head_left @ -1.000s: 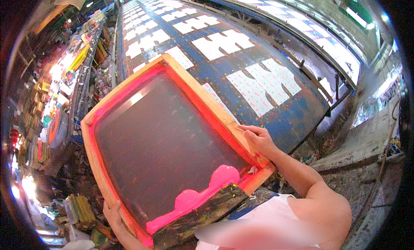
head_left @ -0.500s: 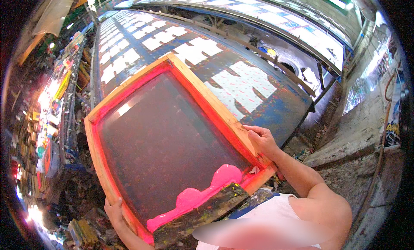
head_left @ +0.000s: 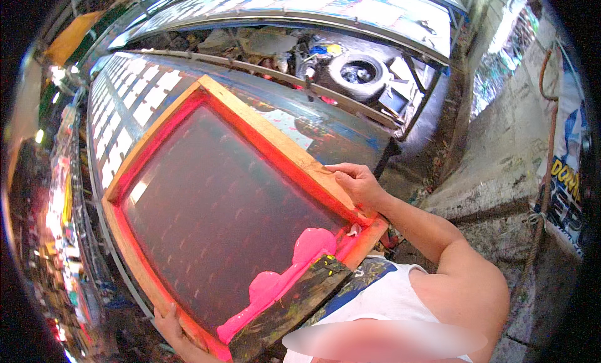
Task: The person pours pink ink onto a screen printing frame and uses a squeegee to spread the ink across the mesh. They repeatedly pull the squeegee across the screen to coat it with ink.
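Note:
Both of my hands grip a wooden screen-printing frame [head_left: 275, 132] with a dark mesh and red-stained inner edges. My right hand [head_left: 357, 186] is closed on its right rail, near the corner closest to me. On the opposite rail, at the lower left, my left hand [head_left: 172, 331] is wrapped round the wood, its fingers partly hidden. Thick pink ink [head_left: 273, 288] lies in a line with two mounds along the near end of the mesh. Against it rests a dark, paint-stained wooden squeegee [head_left: 291, 306]. The frame is over the printing table's near end.
A long printing table [head_left: 350, 151] with rows of white cut fabric pieces [head_left: 148, 105] stretches away to the far left. Behind it stands a second table [head_left: 432, 34]; a tyre [head_left: 360, 73] lies beneath. A concrete wall [head_left: 501, 137] runs along the right, with a hanging rope [head_left: 551, 144].
The view has swung to the right, bringing more of the tyre and wall into sight. The frame now covers more of the near fabric pieces. Both hands keep their grip on it.

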`<state>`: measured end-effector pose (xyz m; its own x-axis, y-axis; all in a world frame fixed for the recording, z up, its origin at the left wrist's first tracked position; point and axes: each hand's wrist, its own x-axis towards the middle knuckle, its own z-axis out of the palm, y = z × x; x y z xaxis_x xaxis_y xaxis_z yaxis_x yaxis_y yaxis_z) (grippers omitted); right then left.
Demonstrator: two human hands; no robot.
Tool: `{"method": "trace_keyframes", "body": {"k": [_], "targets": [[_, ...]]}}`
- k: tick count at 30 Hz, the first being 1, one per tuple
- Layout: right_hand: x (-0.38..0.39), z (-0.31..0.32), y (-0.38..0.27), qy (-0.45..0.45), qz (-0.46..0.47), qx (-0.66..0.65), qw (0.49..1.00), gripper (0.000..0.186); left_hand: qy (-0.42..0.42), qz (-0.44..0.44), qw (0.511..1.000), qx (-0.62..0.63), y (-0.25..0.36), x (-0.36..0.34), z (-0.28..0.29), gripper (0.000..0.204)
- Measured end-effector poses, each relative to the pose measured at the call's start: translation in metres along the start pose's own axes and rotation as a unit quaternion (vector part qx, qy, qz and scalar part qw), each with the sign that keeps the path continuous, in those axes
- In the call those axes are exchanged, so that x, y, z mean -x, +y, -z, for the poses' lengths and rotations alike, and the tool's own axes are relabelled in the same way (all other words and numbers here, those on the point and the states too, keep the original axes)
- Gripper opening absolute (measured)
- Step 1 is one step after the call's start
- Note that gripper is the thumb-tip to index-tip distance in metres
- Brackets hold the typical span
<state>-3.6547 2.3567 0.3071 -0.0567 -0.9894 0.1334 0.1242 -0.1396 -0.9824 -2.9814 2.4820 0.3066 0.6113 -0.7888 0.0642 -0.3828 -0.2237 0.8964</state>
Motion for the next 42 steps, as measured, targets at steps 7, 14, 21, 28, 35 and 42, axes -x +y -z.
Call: {"method": "trace_keyframes", "body": {"k": [7, 14, 21, 28, 35, 42], "targets": [[0.002, 0.043, 0.010, 0.031, 0.051, 0.012, 0.998, 0.031, -0.005, -0.071, 0.997, -0.025, 0.039, -0.026, -0.029, 0.066], [0.003, 0.086, -0.020, 0.074, 0.068, 0.051, 0.994, 0.031, -0.056, -0.090, 0.994, 0.026, 0.046, -0.050, -0.096, 0.062], [-0.031, 0.163, -0.027, 0.077, 0.061, 0.052, 0.994, 0.031, -0.103, -0.089, 0.989, 0.048, 0.101, 0.002, -0.168, 0.066], [-0.109, 0.300, -0.074, 0.057, 0.126, 0.144, 0.980, 0.029, -0.063, -0.082, 0.995, 0.009, 0.200, 0.059, -0.258, 0.073], [-0.148, 0.391, -0.112, 0.006, 0.033, -0.022, 0.999, 0.030, -0.028, -0.071, 0.997, -0.018, 0.302, 0.113, -0.332, 0.080], [-0.153, 0.425, -0.110, 0.047, 0.045, 0.026, 0.998, 0.031, -0.044, -0.077, 0.996, -0.027, 0.327, 0.118, -0.370, 0.088]]}}
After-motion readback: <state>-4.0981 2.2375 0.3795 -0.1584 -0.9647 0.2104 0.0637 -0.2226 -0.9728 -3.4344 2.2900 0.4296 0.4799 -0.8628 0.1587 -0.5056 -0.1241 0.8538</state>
